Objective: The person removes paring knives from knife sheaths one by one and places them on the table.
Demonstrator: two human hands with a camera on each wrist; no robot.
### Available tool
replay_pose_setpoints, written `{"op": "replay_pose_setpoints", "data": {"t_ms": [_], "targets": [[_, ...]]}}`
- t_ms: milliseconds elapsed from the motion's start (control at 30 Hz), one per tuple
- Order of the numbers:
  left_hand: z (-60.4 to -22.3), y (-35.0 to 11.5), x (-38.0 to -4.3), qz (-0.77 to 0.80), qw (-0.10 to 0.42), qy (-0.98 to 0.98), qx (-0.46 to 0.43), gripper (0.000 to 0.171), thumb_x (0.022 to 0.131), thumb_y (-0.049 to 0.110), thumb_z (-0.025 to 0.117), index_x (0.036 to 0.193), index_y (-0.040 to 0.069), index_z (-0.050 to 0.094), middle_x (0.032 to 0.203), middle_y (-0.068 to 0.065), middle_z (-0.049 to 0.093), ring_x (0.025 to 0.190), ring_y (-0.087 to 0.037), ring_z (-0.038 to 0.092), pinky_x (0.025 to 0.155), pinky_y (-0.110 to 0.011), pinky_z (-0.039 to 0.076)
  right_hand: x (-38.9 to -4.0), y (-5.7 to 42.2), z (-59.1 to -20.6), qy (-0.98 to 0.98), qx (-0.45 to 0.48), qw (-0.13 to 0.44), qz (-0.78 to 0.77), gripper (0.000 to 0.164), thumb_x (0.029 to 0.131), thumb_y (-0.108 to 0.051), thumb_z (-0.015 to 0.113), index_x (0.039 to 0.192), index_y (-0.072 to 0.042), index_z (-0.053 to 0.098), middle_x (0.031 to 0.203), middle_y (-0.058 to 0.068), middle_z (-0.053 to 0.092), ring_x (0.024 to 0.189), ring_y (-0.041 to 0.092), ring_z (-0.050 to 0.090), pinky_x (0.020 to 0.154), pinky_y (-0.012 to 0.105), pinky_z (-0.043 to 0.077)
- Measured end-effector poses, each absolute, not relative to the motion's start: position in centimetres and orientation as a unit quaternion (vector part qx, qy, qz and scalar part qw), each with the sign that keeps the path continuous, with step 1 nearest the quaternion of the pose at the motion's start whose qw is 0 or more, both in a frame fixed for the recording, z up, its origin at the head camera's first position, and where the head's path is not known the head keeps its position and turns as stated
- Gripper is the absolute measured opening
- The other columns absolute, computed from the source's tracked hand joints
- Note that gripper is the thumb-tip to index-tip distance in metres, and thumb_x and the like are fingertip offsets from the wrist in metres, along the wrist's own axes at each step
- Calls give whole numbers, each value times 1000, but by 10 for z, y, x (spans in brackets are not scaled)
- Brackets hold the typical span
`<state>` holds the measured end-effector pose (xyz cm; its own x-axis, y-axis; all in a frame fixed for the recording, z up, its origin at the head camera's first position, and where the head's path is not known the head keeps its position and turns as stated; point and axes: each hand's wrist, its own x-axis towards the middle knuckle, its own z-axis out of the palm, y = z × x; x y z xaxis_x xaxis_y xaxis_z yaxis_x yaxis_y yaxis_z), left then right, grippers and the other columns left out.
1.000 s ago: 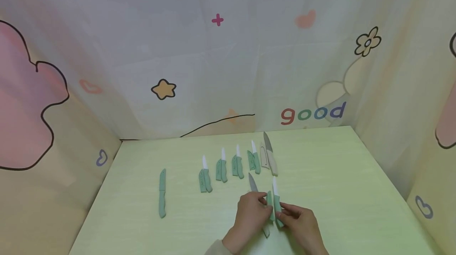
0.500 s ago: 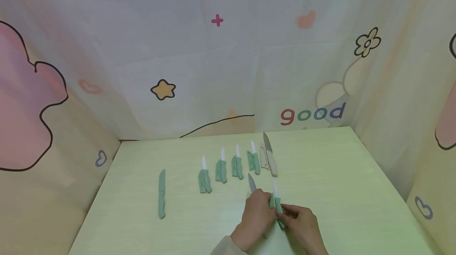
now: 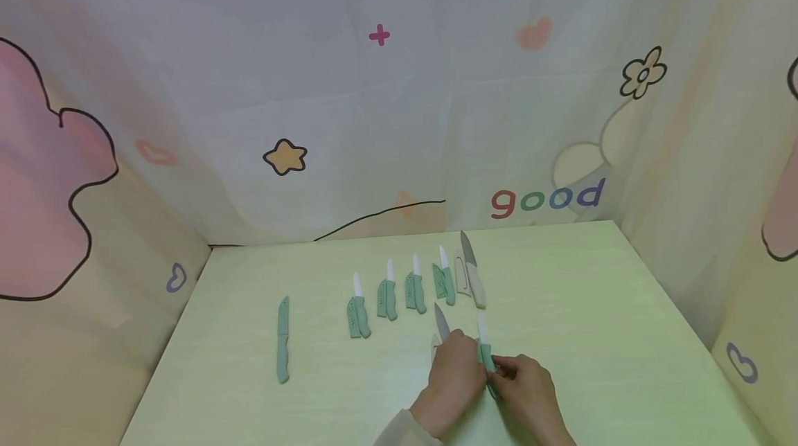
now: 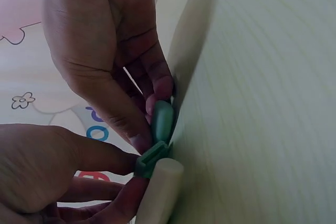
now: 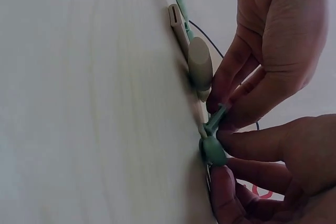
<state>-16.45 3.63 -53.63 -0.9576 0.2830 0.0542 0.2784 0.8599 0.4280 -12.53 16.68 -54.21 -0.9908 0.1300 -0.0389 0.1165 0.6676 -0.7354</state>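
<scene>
My left hand (image 3: 456, 371) pinches a green knife sheath (image 4: 152, 159), which it mostly hides in the head view. Close beside it, my right hand (image 3: 528, 385) pinches the green handle of a white-bladed paring knife (image 3: 483, 329); the blade is bare and points away from me. In the right wrist view the sheath stands tilted against the knife's handle (image 5: 213, 151). A beige-handled knife (image 3: 441, 321) with a grey blade lies under my left hand, its handle hidden from the head. Its beige sheath (image 3: 436, 347) peeks out on the left.
Behind my hands lie several green paring knives (image 3: 359, 314), each beside its sheath, in a slanting row. A beige knife (image 3: 475, 283) and its sheath (image 3: 462, 274) end that row. A sheathed green knife (image 3: 283, 342) lies alone at the left of the table (image 3: 592, 321).
My left hand has shifted right with the green sheath, closing the gap to the paring knife and covering more of the beige knife. My right hand has barely moved.
</scene>
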Motion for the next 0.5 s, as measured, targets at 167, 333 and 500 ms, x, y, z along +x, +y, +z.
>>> {"op": "replay_pose_setpoints", "data": {"t_ms": [167,333,500], "targets": [[-533,40,-165,211,18,968,134,13,68,13,78,74,5,69,69,-1,52,54,-12,44,50,-26,49,-127,168,-543,-918,-63,2,391,29,77,-12,76,104,0,73,76,-1,62,71,13,52,62,30,44],[-532,41,-165,195,19,971,135,18,65,16,82,72,6,68,66,-2,54,54,-13,44,49,-27,49,-128,169,-545,-918,-59,2,393,33,77,-11,77,107,0,72,73,-1,60,67,13,49,57,27,41],[-532,41,-165,191,11,971,146,20,66,18,84,73,7,69,65,-1,55,56,-13,47,50,-27,50,-129,169,-545,-920,-56,3,389,34,77,-11,76,109,0,71,74,-1,59,67,14,48,58,28,41]]}}
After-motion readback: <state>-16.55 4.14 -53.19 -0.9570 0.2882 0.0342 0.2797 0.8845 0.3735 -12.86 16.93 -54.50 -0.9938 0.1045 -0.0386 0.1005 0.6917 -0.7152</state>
